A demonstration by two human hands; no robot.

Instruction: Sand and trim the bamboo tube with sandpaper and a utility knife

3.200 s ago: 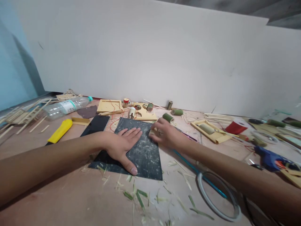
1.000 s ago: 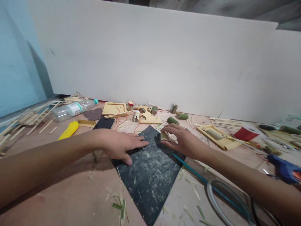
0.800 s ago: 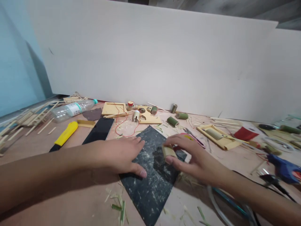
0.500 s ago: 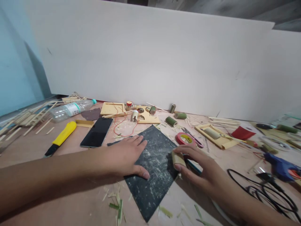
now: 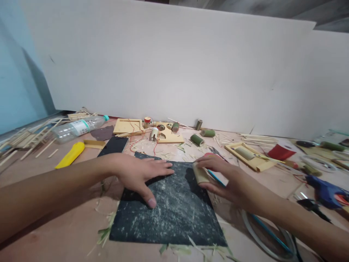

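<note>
A dark sheet of sandpaper [image 5: 169, 207], dusted with pale powder, lies flat on the table in front of me. My left hand [image 5: 140, 174] rests over its upper left part, fingers stretched out and holding nothing. At the sheet's upper right edge, my right hand [image 5: 220, 171] grips a short, pale piece of bamboo [image 5: 201, 174] between thumb and fingers. A thin blue stick [image 5: 216, 177] shows beneath that hand; whether the hand holds it too I cannot tell. Behind the hand, a pink tape roll [image 5: 214, 157] is mostly covered.
At the left lie a plastic bottle [image 5: 79, 128], a yellow cutter [image 5: 71, 154] and a black phone [image 5: 114, 145]. Green bamboo pieces [image 5: 197, 140] and wooden frames [image 5: 245, 157] sit farther back. A blue glue gun [image 5: 323, 191] and a clear tube coil [image 5: 245, 222] are at the right.
The sandpaper has turned from a diamond position to nearly square with me. My left hand has shifted left on it. My right hand, still gripping the bamboo piece, has moved slightly up and left.
</note>
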